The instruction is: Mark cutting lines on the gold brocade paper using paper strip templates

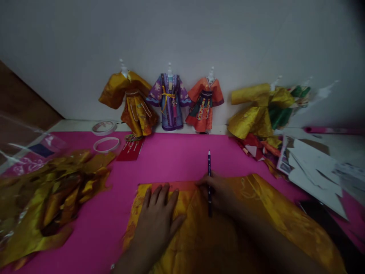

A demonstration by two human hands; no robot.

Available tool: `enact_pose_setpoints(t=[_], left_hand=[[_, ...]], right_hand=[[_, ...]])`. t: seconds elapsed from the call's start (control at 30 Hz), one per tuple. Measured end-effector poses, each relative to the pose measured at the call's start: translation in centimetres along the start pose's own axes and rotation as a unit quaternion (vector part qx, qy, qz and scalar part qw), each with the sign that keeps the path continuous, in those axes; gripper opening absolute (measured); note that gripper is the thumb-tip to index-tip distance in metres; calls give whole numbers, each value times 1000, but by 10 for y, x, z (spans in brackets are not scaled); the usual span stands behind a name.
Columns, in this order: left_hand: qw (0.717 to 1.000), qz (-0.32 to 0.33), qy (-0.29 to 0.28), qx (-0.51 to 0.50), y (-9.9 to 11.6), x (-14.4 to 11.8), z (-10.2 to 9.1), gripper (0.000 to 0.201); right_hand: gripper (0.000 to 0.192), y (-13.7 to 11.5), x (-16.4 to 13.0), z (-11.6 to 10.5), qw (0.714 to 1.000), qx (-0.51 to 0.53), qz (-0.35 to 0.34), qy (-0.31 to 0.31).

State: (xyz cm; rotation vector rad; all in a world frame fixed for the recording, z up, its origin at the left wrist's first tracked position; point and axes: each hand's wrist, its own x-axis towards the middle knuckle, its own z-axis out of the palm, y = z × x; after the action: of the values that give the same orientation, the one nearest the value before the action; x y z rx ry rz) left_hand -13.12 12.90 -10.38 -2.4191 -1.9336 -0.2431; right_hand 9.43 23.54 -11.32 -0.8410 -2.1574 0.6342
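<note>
A sheet of golden patterned paper (pixel 265 205) lies on the pink table cover (pixel 171 156) in front of me, with an orange strip (pixel 173 186) along its top edge. My left hand (pixel 158 217) rests flat on the sheet, fingers spread. My right hand (pixel 218 194) holds a dark pen (pixel 209 167) upright against the sheet, just right of the orange strip's end.
Three small paper robes stand on stands against the wall: gold (pixel 129 101), purple (pixel 169 101), orange (pixel 204 101). More gold and green robes (pixel 265 108) lean at right. Crumpled gold paper (pixel 42 201) lies left, two tape rolls (pixel 106 144) behind it, white paper cutouts (pixel 313 171) at right.
</note>
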Motion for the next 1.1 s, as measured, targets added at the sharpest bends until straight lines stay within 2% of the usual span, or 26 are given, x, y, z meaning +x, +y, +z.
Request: enact_pose_setpoints(t=[0.13, 0.23, 0.47, 0.67, 0.97, 1.1], left_hand=[[996, -36, -73, -23, 6, 3, -10, 59], [993, -52, -100, -31, 11, 3, -16, 64], [993, -67, -90, -37, 13, -5, -13, 69], [993, -73, -86, -39, 12, -6, -11, 68], [994, -62, -84, -29, 12, -2, -11, 65], [995, -54, -74, -28, 10, -1, -7, 62]], right_hand=[[24, 0, 0, 1, 1000, -21, -19, -7], [26, 3, -2, 2, 999, -24, -33, -5], [26, 3, -6, 3, 998, -34, -59, 14], [29, 4, -6, 3, 997, -40, -69, 3], [28, 3, -6, 2, 998, -26, -50, 1], [24, 4, -3, 1, 999, -16, -37, 21]])
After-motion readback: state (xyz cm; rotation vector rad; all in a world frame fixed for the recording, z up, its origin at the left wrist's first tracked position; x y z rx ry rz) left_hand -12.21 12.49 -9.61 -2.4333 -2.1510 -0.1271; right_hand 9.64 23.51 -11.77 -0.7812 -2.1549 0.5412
